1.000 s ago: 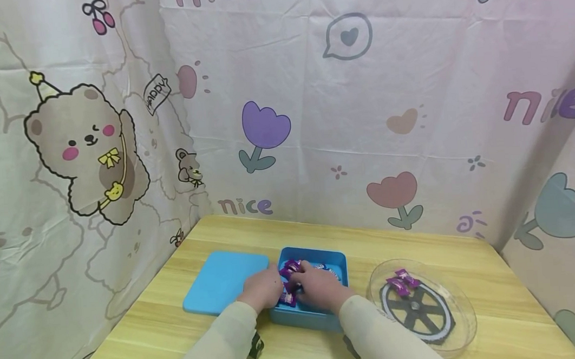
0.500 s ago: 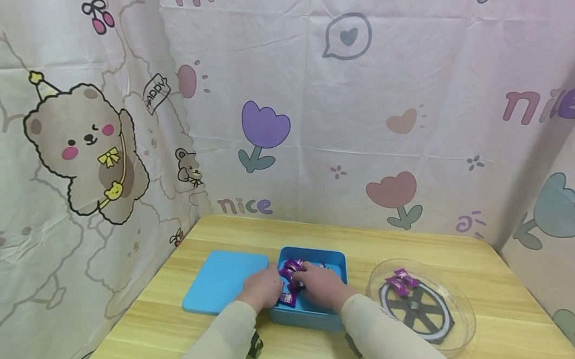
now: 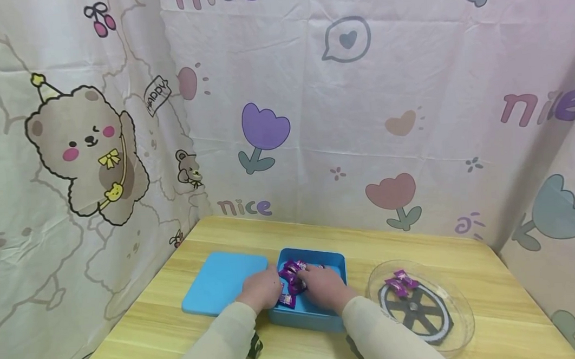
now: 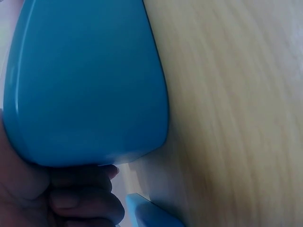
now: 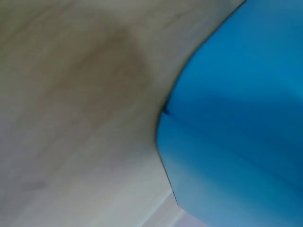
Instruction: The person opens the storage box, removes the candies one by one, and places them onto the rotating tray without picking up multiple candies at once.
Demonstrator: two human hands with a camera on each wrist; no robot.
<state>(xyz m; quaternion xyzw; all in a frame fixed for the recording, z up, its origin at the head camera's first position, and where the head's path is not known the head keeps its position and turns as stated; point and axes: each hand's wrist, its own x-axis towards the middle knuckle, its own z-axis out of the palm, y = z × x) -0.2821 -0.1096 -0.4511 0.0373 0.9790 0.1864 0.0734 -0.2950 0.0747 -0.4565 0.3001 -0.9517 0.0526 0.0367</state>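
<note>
A blue box [image 3: 308, 315] sits mid-table with several purple wrapped candies [image 3: 291, 271] in it. Its flat blue lid [image 3: 222, 280] lies just to its left, and also fills the left wrist view [image 4: 85, 80]. My left hand [image 3: 263, 290] holds the box's left wall, with the fingers [image 4: 80, 201] curled beside the box corner [image 4: 144, 213]. My right hand [image 3: 324, 288] is down inside the box with its fingertips on the candies. Whether it pinches one is hidden. The right wrist view shows only a blurred blue box wall [image 5: 236, 132].
A clear round plate [image 3: 450, 301] with a dark wheel pattern stands to the right, holding two purple candies [image 3: 399, 282]. The wooden table [image 3: 169, 337] is bounded by printed curtain at the back and on both sides.
My right hand has crept a little leftward and deeper among the candies in the box. The left hand, box, lid and plate have stayed where they were.
</note>
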